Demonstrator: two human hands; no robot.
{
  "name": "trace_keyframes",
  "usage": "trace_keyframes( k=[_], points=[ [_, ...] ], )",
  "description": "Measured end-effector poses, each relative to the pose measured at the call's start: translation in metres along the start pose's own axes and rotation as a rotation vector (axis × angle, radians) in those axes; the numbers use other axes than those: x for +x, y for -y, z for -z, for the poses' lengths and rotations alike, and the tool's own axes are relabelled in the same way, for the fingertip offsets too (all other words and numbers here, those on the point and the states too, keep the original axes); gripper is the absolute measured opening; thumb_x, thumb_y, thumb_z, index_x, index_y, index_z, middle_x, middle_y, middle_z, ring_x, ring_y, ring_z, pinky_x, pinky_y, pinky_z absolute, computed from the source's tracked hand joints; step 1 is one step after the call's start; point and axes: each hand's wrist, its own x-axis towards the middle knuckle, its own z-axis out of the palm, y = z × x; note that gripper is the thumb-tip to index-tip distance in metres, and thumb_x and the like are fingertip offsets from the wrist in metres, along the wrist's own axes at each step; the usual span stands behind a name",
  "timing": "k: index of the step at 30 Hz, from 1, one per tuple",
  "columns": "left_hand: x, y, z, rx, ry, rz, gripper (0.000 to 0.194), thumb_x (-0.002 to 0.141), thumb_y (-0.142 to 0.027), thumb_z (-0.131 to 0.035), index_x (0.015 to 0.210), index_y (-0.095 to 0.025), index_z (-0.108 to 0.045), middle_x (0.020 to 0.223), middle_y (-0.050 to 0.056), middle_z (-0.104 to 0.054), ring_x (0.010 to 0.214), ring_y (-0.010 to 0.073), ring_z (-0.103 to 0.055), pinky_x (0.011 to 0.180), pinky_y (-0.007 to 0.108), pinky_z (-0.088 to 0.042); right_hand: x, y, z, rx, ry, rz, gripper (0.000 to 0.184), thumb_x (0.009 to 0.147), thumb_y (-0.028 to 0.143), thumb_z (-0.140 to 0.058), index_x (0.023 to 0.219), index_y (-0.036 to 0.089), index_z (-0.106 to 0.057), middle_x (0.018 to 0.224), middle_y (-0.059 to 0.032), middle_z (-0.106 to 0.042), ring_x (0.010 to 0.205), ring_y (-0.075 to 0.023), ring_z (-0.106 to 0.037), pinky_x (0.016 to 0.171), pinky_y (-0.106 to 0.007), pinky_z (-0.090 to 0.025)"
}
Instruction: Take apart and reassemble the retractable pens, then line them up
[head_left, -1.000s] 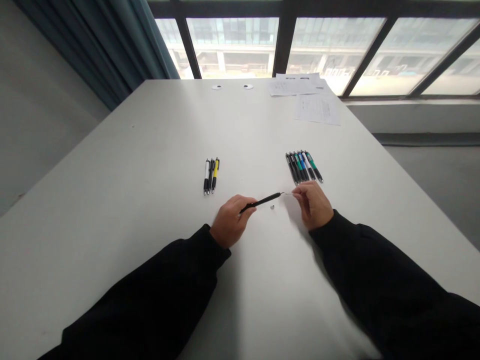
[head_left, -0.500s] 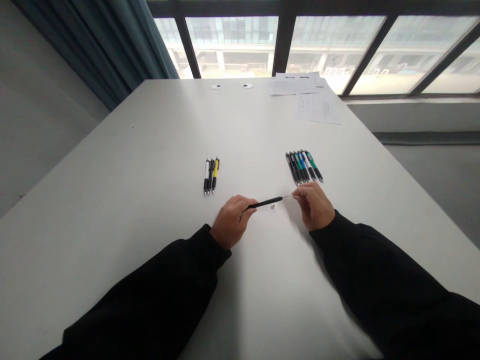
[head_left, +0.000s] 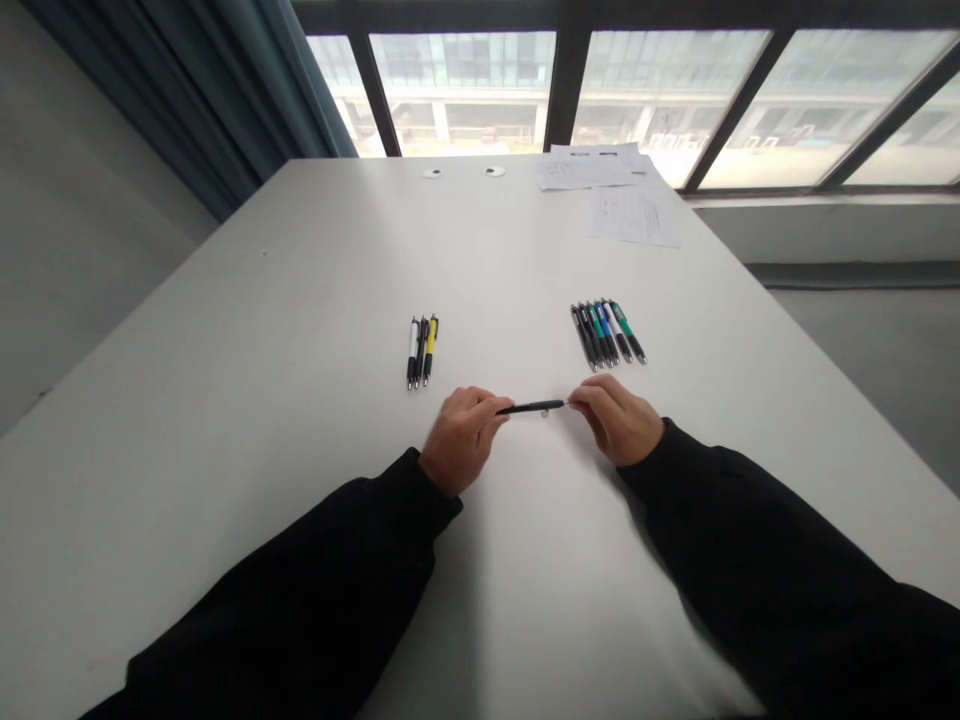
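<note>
My left hand (head_left: 461,437) is closed around the rear end of a black pen (head_left: 531,407), which lies nearly level just above the white table (head_left: 300,330). My right hand (head_left: 619,417) pinches at the pen's front end; what its fingertips hold there is too small to name. A tiny pale part (head_left: 545,413) lies on the table right under the pen. Three pens (head_left: 422,350), white, black and yellow, lie side by side ahead of my left hand. Several pens (head_left: 607,333) in black, green and blue lie in a row just beyond my right hand.
Loose printed sheets (head_left: 634,215) lie at the table's far right, by the window. Two small round discs (head_left: 461,172) sit near the far edge. A blue curtain (head_left: 225,100) hangs at the far left. The table's right edge drops to a grey floor.
My right hand has moved left and closed up to the pen's front end. The pen has dropped from a tilt to almost level, and the thin piece seen sticking out earlier no longer shows.
</note>
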Motion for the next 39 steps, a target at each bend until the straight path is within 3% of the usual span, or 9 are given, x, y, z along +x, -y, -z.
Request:
trace_keyframes(
  k=[3,6,9,14,17,21,24,29,39],
  points=[
    [0.0,0.0,0.0,-0.036,0.008,-0.007,0.015,0.092,-0.019,-0.058,0.104,-0.017,-0.068,0.093,0.006,-0.065,0.089,0.0187,-0.057,0.082,0.034,-0.048,-0.002,0.0,-0.002,0.135,0.007,-0.029,0.01,0.094,0.019,-0.054,0.103,0.014,-0.057,0.094,-0.0062,-0.059,0.08,-0.0084,-0.057,0.071,-0.018,-0.049],
    [0.001,0.0,0.001,-0.078,0.001,0.023,0.015,0.092,-0.019,-0.058,0.103,-0.017,-0.067,0.095,0.006,-0.066,0.091,0.0185,-0.058,0.084,0.034,-0.048,-0.004,-0.001,-0.004,0.26,0.01,-0.165,0.034,0.091,0.034,-0.063,0.117,0.014,-0.055,0.1,-0.0077,-0.057,0.069,-0.0061,-0.053,0.06,-0.017,-0.048],
    [0.002,-0.001,0.002,-0.095,-0.007,0.056,0.014,0.092,-0.019,-0.057,0.102,-0.017,-0.067,0.095,0.006,-0.067,0.091,0.0189,-0.059,0.085,0.035,-0.048,-0.002,-0.001,-0.006,0.326,0.105,-0.247,0.05,0.086,0.043,-0.067,0.125,0.014,-0.054,0.105,-0.0087,-0.057,0.067,-0.0056,-0.05,0.058,-0.018,-0.046],
    [0.003,0.0,0.002,-0.089,0.012,0.081,0.014,0.092,-0.02,-0.057,0.101,-0.018,-0.067,0.095,0.006,-0.067,0.092,0.0195,-0.059,0.085,0.036,-0.048,0.009,0.008,-0.012,0.28,0.249,-0.283,0.025,0.09,0.038,-0.061,0.092,0.014,-0.068,0.091,-0.0061,-0.061,0.07,-0.0073,-0.052,0.065,-0.02,-0.043],
    [0.003,0.002,0.003,-0.085,0.003,0.098,0.014,0.092,-0.02,-0.057,0.101,-0.018,-0.067,0.095,0.006,-0.067,0.092,0.0194,-0.06,0.085,0.036,-0.048,0.011,0.009,-0.014,0.397,0.191,-0.39,0.024,0.09,0.034,-0.059,0.085,0.013,-0.068,0.08,-0.0048,-0.061,0.066,-0.0065,-0.051,0.062,-0.019,-0.04],
    [0.001,0.004,0.004,-0.081,-0.002,0.122,0.014,0.091,-0.02,-0.057,0.1,-0.018,-0.067,0.095,0.006,-0.067,0.091,0.0193,-0.06,0.085,0.035,-0.049,0.008,0.004,-0.011,0.744,0.025,-0.693,0.033,0.085,0.042,-0.064,0.093,0.011,-0.069,0.077,-0.0051,-0.063,0.057,-0.005,-0.049,0.051,-0.018,-0.039],
    [0.001,0.004,0.004,-0.093,0.005,0.128,0.014,0.091,-0.019,-0.057,0.1,-0.018,-0.067,0.095,0.006,-0.067,0.092,0.0196,-0.06,0.085,0.036,-0.049,0.006,0.003,-0.01,0.917,-0.021,-0.799,0.04,0.08,0.045,-0.069,0.096,0.009,-0.067,0.072,-0.0044,-0.061,0.049,-0.0038,-0.047,0.043,-0.016,-0.037],
    [0.001,0.003,0.004,-0.103,0.004,0.127,0.014,0.091,-0.019,-0.058,0.1,-0.018,-0.068,0.095,0.006,-0.067,0.092,0.0195,-0.06,0.085,0.036,-0.049,0.005,0.004,-0.011,0.97,-0.048,-0.797,0.038,0.076,0.042,-0.073,0.096,0.009,-0.068,0.073,-0.0046,-0.061,0.05,-0.0033,-0.047,0.043,-0.015,-0.039],
    [0.001,0.001,0.003,-0.113,0.025,0.097,0.015,0.091,-0.02,-0.059,0.102,-0.017,-0.069,0.094,0.006,-0.066,0.091,0.0186,-0.06,0.084,0.034,-0.049,0.003,0.002,-0.011,0.886,0.042,-0.733,0.035,0.079,0.039,-0.072,0.095,0.009,-0.072,0.072,-0.0061,-0.063,0.059,-0.0076,-0.057,0.05,-0.017,-0.043]
  ],
)
